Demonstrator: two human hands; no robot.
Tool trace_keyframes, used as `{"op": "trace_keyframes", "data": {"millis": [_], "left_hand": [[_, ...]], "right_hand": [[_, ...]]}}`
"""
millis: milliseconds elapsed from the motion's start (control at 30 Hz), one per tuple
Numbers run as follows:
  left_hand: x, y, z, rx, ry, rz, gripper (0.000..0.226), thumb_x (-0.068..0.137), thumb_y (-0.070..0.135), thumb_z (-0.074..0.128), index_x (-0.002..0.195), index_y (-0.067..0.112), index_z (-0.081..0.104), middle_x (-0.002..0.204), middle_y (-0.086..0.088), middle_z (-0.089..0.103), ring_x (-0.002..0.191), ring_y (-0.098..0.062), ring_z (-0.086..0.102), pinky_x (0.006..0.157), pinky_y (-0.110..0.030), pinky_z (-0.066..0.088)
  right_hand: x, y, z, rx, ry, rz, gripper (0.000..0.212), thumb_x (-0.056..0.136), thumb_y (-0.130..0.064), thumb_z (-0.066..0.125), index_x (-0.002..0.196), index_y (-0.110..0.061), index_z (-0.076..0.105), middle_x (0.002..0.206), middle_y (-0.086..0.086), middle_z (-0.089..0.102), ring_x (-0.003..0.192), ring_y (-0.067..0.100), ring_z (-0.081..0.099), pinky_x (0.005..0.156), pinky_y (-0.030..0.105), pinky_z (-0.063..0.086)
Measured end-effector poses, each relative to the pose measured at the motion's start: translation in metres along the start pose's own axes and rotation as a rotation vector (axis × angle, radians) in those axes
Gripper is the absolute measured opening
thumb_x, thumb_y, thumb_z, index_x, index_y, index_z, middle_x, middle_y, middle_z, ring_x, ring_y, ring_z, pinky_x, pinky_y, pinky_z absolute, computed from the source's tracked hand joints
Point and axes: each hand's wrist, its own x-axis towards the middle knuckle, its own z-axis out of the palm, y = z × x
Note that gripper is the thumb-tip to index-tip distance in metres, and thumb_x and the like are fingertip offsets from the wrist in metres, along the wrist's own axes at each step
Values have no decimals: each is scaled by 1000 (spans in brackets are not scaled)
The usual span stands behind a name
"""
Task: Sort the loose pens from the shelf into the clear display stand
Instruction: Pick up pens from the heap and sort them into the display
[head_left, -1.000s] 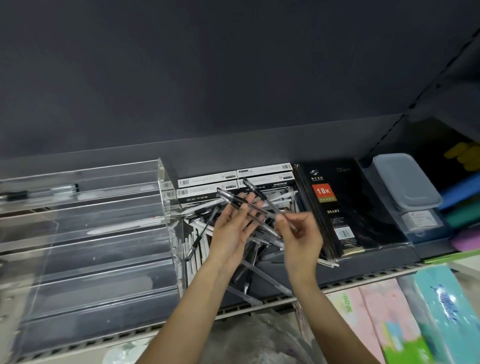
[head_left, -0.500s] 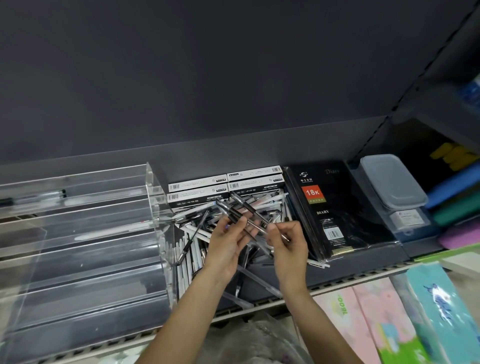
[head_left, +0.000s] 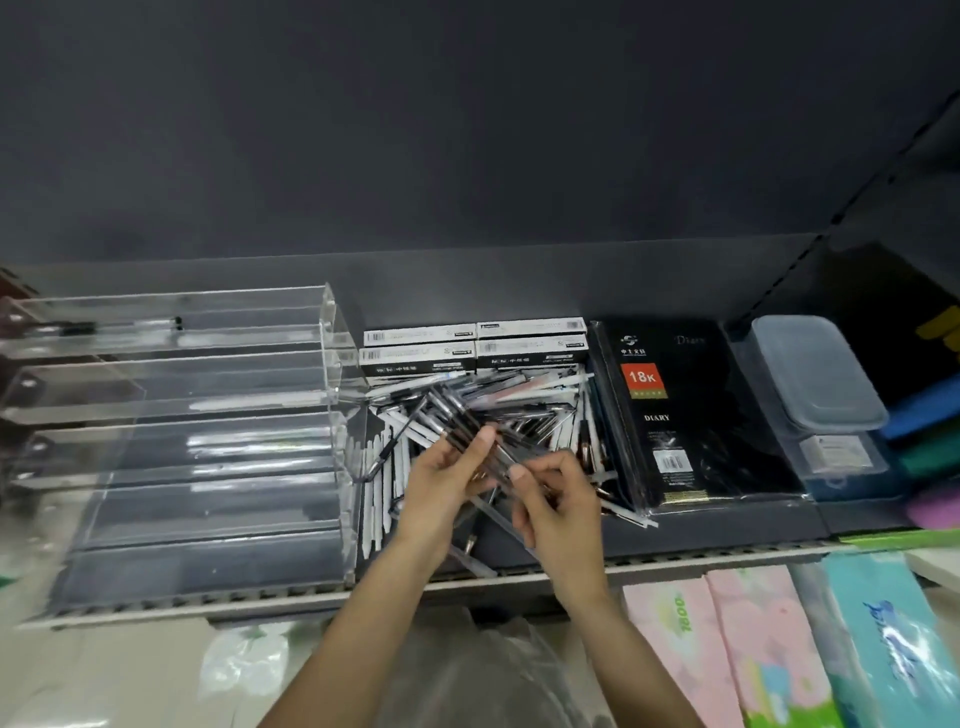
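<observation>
A heap of loose pens (head_left: 524, 410), clear and white barrels with black parts, lies on the dark shelf between the stand and the diary. My left hand (head_left: 444, 480) grips a small bundle of black-tipped pens (head_left: 457, 418) above the heap. My right hand (head_left: 553, 499) pinches the lower end of the same bundle, close beside the left. The clear display stand (head_left: 332, 358), a stepped acrylic rack, sits at the left. A pen or two (head_left: 124, 326) lie in its top tier; the lower tiers look bare.
Boxed pens (head_left: 472, 345) stand behind the heap. A black diary (head_left: 680, 410) in plastic wrap lies to the right, then a lidded plastic box (head_left: 815, 384) and coloured items. Tissue packs (head_left: 779, 639) and a plastic bag (head_left: 467, 670) sit below the shelf edge (head_left: 208, 605).
The view has shifted slightly right, so the stand shows more. Both hands stay together over the heap, and the bundle of pens has been drawn closer between them.
</observation>
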Motion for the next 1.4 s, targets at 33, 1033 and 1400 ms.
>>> {"op": "trace_keyframes", "data": {"millis": [33, 1033, 1400], "left_hand": [[-5, 3, -8, 16, -10, -19, 19, 83, 22, 65, 99, 12, 71, 85, 0, 74, 75, -8, 69, 62, -16, 52], [-29, 141, -363, -69, 294, 228, 8, 86, 9, 65, 93, 5, 64, 83, -7, 68, 78, -11, 69, 67, -15, 53], [-5, 154, -371, -145, 235, 187, 21, 84, 11, 67, 104, 4, 61, 86, -9, 69, 80, -12, 71, 68, -15, 54]], "right_hand": [[-1, -1, -1, 1, -90, 9, 12, 91, -16, 59, 86, -9, 50, 53, 3, 54, 36, 12, 41, 35, 21, 32], [98, -102, 338, -1104, -159, -950, 10, 80, -12, 71, 88, -16, 75, 86, 0, 71, 75, 23, 61, 64, 22, 39], [115, -92, 378, -1416, -308, -1020, 6, 75, -13, 76, 78, -17, 72, 71, -1, 66, 68, 23, 62, 48, 24, 41]]}}
